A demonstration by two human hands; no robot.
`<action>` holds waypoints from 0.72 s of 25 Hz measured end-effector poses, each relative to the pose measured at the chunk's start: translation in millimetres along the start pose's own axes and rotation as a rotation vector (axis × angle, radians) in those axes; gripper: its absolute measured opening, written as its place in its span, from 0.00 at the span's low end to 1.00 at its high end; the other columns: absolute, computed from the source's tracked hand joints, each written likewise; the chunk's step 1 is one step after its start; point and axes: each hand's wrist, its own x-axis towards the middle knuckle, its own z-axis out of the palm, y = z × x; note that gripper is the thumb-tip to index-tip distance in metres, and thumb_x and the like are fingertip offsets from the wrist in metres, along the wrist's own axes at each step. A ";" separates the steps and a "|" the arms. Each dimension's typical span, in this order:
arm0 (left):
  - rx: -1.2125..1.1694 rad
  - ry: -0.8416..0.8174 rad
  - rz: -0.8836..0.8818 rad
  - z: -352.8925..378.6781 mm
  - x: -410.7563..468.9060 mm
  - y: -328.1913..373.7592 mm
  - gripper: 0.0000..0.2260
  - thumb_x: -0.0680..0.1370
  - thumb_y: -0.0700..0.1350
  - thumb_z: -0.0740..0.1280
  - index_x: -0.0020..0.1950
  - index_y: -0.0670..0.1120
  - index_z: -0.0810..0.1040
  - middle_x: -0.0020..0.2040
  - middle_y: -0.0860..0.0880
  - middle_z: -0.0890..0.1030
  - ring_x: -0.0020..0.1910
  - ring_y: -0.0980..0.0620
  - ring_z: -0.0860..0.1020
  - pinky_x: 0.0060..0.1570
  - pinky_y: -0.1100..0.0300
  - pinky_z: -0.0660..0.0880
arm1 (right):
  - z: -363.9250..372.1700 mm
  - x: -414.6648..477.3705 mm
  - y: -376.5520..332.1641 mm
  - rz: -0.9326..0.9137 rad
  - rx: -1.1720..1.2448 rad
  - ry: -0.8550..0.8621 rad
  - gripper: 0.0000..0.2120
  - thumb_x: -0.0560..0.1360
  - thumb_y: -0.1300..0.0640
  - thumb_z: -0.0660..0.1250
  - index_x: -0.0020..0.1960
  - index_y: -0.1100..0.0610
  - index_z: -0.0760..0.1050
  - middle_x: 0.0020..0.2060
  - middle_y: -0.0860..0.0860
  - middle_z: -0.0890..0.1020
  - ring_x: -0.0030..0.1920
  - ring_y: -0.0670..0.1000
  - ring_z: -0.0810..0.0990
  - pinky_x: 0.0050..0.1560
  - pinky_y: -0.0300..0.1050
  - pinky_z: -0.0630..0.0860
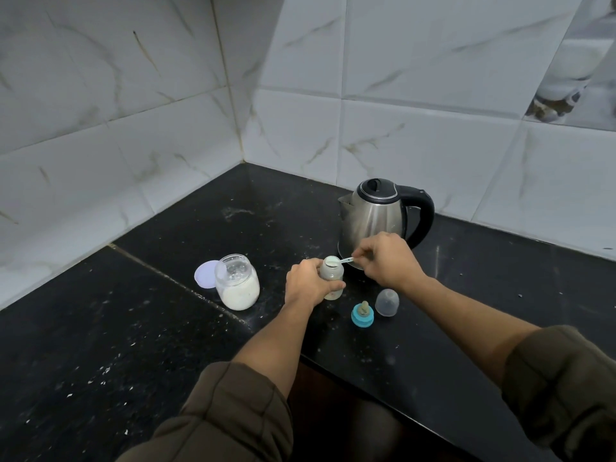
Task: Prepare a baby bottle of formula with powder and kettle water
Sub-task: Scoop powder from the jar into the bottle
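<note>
Left hand [308, 283], right hand [388, 258], both curled.

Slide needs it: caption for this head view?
Left hand holds baby bottle; right hand holds scoop at its mouth.

- Dim, cool light is falling evenly, casting only soft shadows.
- The steel kettle [373, 216] is catching faint glare.
- Wide-angle distortion is bending the wall tiles [416, 61] towards the edges.

Open baby bottle [331, 271] upright; scoop [345, 260] over mouth; powder jar [237, 285] left; kettle [373, 215] behind.
</note>
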 end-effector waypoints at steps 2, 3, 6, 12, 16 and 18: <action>-0.008 -0.004 -0.009 0.5 0.5 0.5 0.30 0.65 0.55 0.84 0.64 0.50 0.83 0.54 0.52 0.87 0.57 0.52 0.82 0.61 0.52 0.79 | 0.4 -3.9 1.3 -0.221 -0.128 0.094 0.05 0.71 0.66 0.78 0.40 0.57 0.86 0.33 0.51 0.85 0.37 0.56 0.82 0.50 0.56 0.81; -0.008 -0.006 -0.014 0.8 0.5 0.6 0.30 0.65 0.55 0.84 0.65 0.50 0.82 0.55 0.52 0.86 0.57 0.52 0.82 0.62 0.52 0.79 | 0.5 -5.8 2.5 -0.288 -0.169 0.145 0.07 0.69 0.67 0.78 0.38 0.57 0.85 0.31 0.52 0.84 0.36 0.57 0.81 0.52 0.58 0.81; -0.011 -0.003 -0.016 1.9 1.3 0.0 0.32 0.65 0.56 0.85 0.66 0.50 0.82 0.56 0.52 0.86 0.58 0.53 0.82 0.63 0.51 0.79 | 4.1 -11.8 7.5 -0.411 -0.313 0.238 0.05 0.70 0.66 0.77 0.37 0.58 0.84 0.30 0.52 0.81 0.37 0.57 0.81 0.67 0.63 0.76; -0.015 -0.017 -0.014 3.6 3.9 -1.6 0.34 0.65 0.56 0.85 0.68 0.49 0.81 0.58 0.51 0.86 0.60 0.52 0.82 0.64 0.50 0.78 | 4.0 -17.0 12.1 -0.506 -0.447 0.263 0.06 0.74 0.64 0.75 0.39 0.59 0.84 0.31 0.52 0.80 0.39 0.56 0.80 0.76 0.65 0.66; -0.026 -0.012 -0.009 7.4 5.1 -4.0 0.34 0.64 0.58 0.85 0.66 0.50 0.82 0.57 0.52 0.86 0.59 0.52 0.82 0.61 0.53 0.78 | -0.6 -14.2 7.6 -0.360 -0.260 0.241 0.05 0.72 0.63 0.78 0.39 0.57 0.85 0.32 0.51 0.83 0.40 0.55 0.82 0.72 0.68 0.70; -0.049 -0.018 -0.001 5.7 4.5 -5.0 0.37 0.62 0.61 0.84 0.67 0.50 0.81 0.58 0.52 0.86 0.62 0.50 0.81 0.60 0.55 0.77 | -6.5 -8.9 1.7 -0.196 -0.080 0.196 0.04 0.72 0.61 0.78 0.42 0.54 0.86 0.35 0.48 0.86 0.40 0.50 0.82 0.67 0.59 0.75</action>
